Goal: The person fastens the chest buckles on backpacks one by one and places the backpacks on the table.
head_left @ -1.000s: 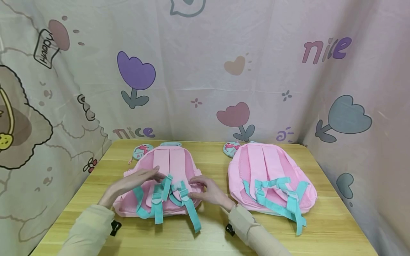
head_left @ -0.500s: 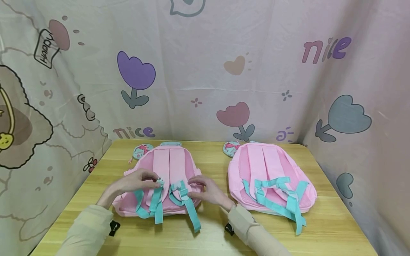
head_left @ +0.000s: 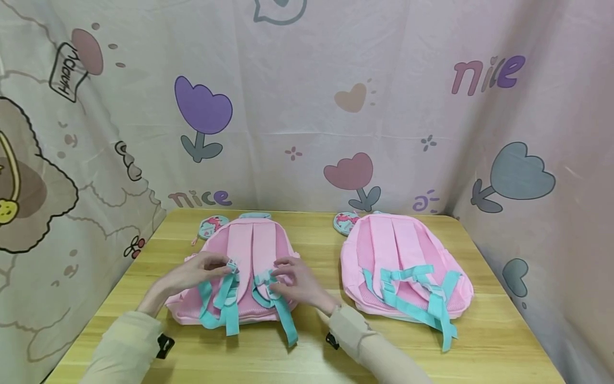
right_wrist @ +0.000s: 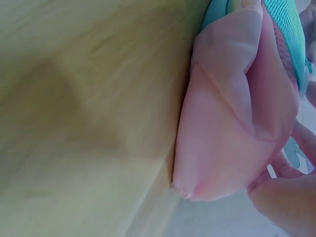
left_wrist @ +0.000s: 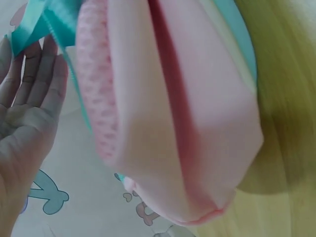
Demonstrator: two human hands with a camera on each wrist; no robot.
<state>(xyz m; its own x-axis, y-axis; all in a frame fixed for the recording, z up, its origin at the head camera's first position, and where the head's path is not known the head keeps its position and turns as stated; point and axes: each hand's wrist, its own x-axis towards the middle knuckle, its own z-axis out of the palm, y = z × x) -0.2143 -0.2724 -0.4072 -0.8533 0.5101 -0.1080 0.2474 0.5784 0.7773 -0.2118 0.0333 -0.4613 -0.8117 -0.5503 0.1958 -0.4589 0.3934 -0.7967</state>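
A pink backpack (head_left: 240, 240) with turquoise straps lies back panel up on the wooden table. My left hand (head_left: 194, 271) pinches a short turquoise strap (head_left: 225, 290) near its small buckle, between thumb and fingers. In the left wrist view, turquoise webbing (left_wrist: 34, 29) stretches from the fingertips of the left hand (left_wrist: 29, 98). My right hand (head_left: 302, 280) is beside the other shoulder strap, thumb and fingers spread around its turquoise buckle (head_left: 268, 285). The right wrist view shows the right hand (right_wrist: 291, 182) along the bag's pink side (right_wrist: 222, 133).
A second pink backpack (head_left: 403, 250) with turquoise straps lies to the right on the table (head_left: 307, 341). Round printed pouches (head_left: 212, 226) hang at the top left of each bag. A patterned curtain (head_left: 288, 106) stands behind the table and along both sides.
My left hand has come down, taken hold of the short strap and drawn it slightly left. My right hand has shifted left over the other strap's buckle. The near backpack has slid slightly left.
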